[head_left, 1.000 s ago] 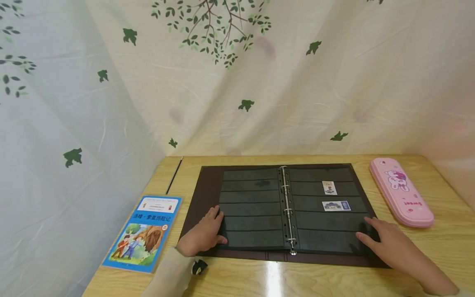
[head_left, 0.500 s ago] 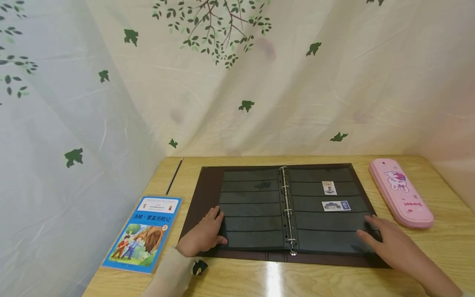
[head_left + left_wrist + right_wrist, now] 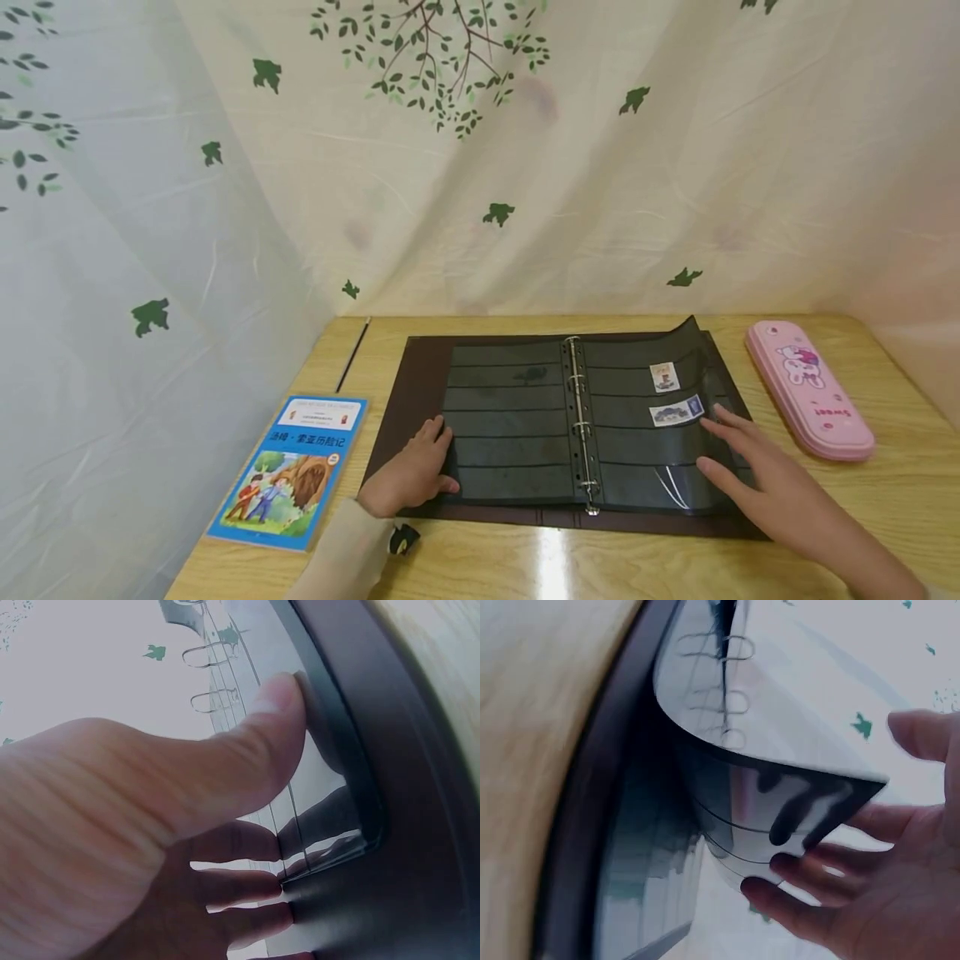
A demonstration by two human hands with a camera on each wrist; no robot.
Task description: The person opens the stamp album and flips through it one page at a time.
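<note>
A ring-bound stamp album [image 3: 420, 375] with a dark brown cover lies spread on the table, its black pages divided into clear strips. Two stamps [image 3: 675, 412] sit in strips of the right page [image 3: 637, 450]. That page's outer edge curls up off the page below. My right hand [image 3: 772, 483] is at this edge; in the right wrist view its outstretched fingers [image 3: 802, 885] touch the underside of the raised page [image 3: 742, 802], with the thumb held apart. My left hand [image 3: 412, 471] rests on the album's lower left edge, thumb [image 3: 262, 742] on the left page.
Left of the album lies a blue picture-covered book [image 3: 288, 471], with a thin dark pencil-like stick [image 3: 352, 354] behind it. A pink pencil case [image 3: 810, 392] lies to the right. A leaf-printed curtain [image 3: 570, 167] hangs behind the wooden table [image 3: 480, 567].
My right hand has moved left and slightly up, and the outer edge of the right page has lifted and curled with it. The left hand has stayed in place.
</note>
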